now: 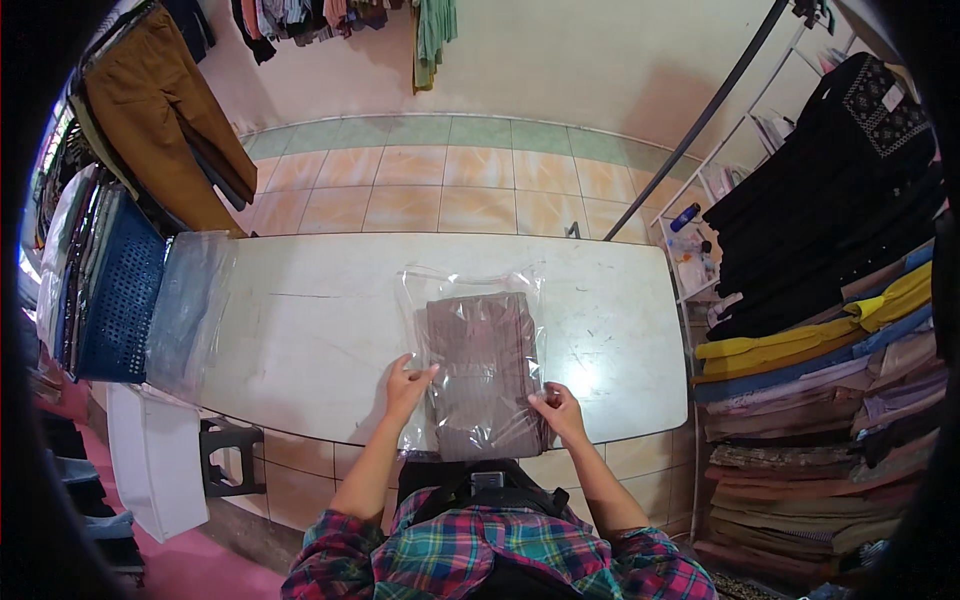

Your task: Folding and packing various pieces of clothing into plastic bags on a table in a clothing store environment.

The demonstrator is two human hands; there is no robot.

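Seen from the head camera, a person in a plaid shirt stands at a white table point(300, 330) and works on a folded brownish-grey garment point(478, 370) sealed inside a clear plastic bag point(475, 290). The bagged garment lies flat near the table's front edge, roughly at its middle, with its near end reaching the edge just in front of the person.

The left hand point(405, 385) rests on the bag's left side, fingers bent and pinching the plastic film at the garment's left edge. The right hand point(560, 410) sits at the lower right corner of the bag, fingertips closed on the film there. Both forearms come up from the lower edge of the frame, one on each side of the package.

At the table's left end a stack of clear plastic sleeves point(190, 310) hangs partly over the edge, beside a blue perforated crate point(120, 300). A dark plastic stool point(225, 455) stands on the floor below the table's left front. Brown trousers point(165, 110) hang from a rail at upper left. To the right, a tall pile of folded clothes point(810, 420) in yellow, blue, mauve and brown fills the shelving, with black garments point(830, 220) hanging above it. Tiled floor point(450, 180) stretches beyond the table to a pale wall.
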